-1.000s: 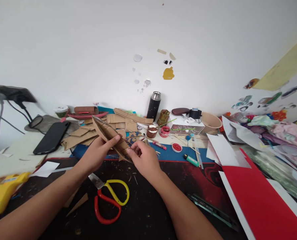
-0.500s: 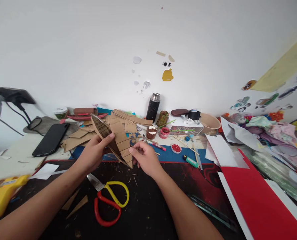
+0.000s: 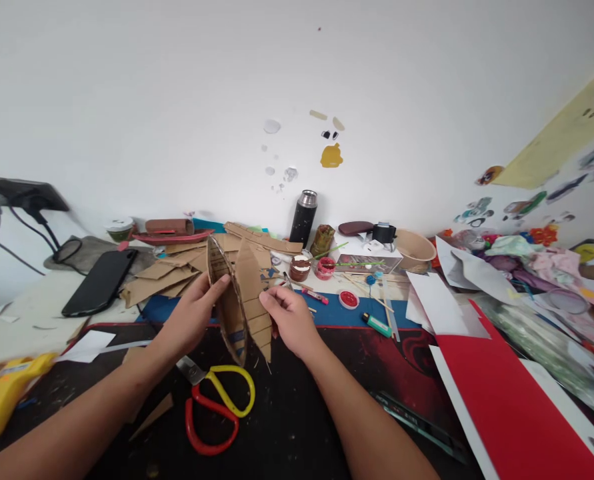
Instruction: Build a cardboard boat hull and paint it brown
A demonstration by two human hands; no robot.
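My left hand (image 3: pixel 200 303) is closed on a hollow cardboard boat hull (image 3: pixel 233 319), thumb on its rim, and holds it nearly upright with the open side partly towards me. My right hand (image 3: pixel 287 316) pinches a flat, pointed cardboard piece (image 3: pixel 253 291) marked with crosswise lines. That piece stands beside the hull's right edge, and a narrow gap shows between them near the top. Below the hands, scissors (image 3: pixel 220 400) with one red and one yellow handle lie on the black mat (image 3: pixel 297 427). A thin cardboard offcut (image 3: pixel 153 417) rests left of the scissors.
A yellow glue gun (image 3: pixel 11 393) lies at the left, below a black phone (image 3: pixel 99 283). Stacked cardboard scraps (image 3: pixel 159 277), a black flask (image 3: pixel 304 219) and paint jars (image 3: pixel 301 268) line the back. Red card (image 3: pixel 517 387) and a cutter (image 3: pixel 419 427) are at right.
The hull and the lined piece have turned more upright, and a gap has opened between them. My right hand has shifted slightly while keeping its pinch. The view has moved a little.
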